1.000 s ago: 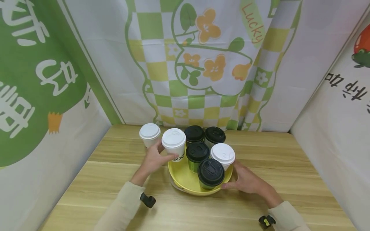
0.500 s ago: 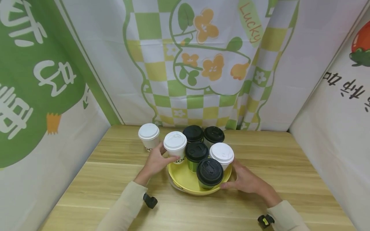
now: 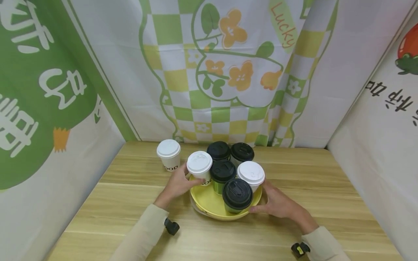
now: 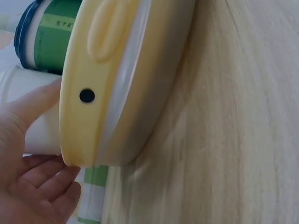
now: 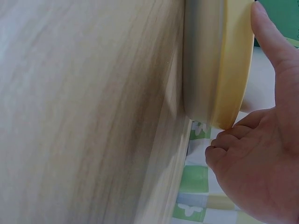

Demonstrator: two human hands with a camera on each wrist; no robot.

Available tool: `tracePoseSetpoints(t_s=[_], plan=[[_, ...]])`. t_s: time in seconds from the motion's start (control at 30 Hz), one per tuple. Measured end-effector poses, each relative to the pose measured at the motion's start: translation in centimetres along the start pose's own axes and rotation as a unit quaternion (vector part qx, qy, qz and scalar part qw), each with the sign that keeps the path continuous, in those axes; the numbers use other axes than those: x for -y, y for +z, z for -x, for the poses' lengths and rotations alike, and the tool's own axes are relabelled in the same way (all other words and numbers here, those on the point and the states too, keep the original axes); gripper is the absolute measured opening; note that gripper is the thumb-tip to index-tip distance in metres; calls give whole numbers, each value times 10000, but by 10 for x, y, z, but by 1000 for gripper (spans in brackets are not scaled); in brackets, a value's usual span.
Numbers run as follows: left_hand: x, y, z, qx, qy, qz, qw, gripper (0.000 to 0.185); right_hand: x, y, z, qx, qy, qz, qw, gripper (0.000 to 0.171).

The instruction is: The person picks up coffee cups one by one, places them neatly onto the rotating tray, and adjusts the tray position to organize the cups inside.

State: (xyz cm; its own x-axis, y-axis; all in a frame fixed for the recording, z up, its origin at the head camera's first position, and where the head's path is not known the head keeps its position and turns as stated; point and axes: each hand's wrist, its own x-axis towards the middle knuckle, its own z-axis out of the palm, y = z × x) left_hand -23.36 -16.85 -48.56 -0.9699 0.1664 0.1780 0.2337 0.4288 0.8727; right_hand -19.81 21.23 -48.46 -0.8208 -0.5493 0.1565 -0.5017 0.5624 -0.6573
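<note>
My left hand (image 3: 177,185) holds a white paper cup with a white lid (image 3: 200,165), upright at the left side of a round yellow tray (image 3: 209,206). In the left wrist view the thumb lies along the white cup (image 4: 42,114), close to the tray's rim (image 4: 77,128); the cup's base is hidden behind it. My right hand (image 3: 281,203) grips the tray's right edge. In the right wrist view its thumb touches the rim (image 5: 233,60) and the other fingers curl at the outer side. Beside this hand stand a white-lidded cup (image 3: 250,175) and a black-lidded green cup (image 3: 237,195) on the tray.
Another black-lidded green cup (image 3: 223,174) stands mid-tray. Two more black-lidded cups (image 3: 218,150) (image 3: 242,153) are at the back, their bases hidden. A white-lidded cup (image 3: 169,154) stands on the wooden table (image 3: 130,195) at left. Fabric walls (image 3: 228,108) enclose the table.
My left hand has moved slightly right and lowered the white cup against the tray's left side, uncovering more of the cup on the table. My right hand stays at the tray's edge.
</note>
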Motion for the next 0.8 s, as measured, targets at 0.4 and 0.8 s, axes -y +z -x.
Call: tracePoseSetpoints(t_s=[0.4, 0.8], plan=[[3, -33, 17, 292, -322, -369, 9984, 82, 1, 2, 1, -13, 89, -137, 9999, 135], [23, -96, 36, 577, -1311, -1436, 9792, 75, 23, 18, 8, -561, 119, -325, 9978, 135]])
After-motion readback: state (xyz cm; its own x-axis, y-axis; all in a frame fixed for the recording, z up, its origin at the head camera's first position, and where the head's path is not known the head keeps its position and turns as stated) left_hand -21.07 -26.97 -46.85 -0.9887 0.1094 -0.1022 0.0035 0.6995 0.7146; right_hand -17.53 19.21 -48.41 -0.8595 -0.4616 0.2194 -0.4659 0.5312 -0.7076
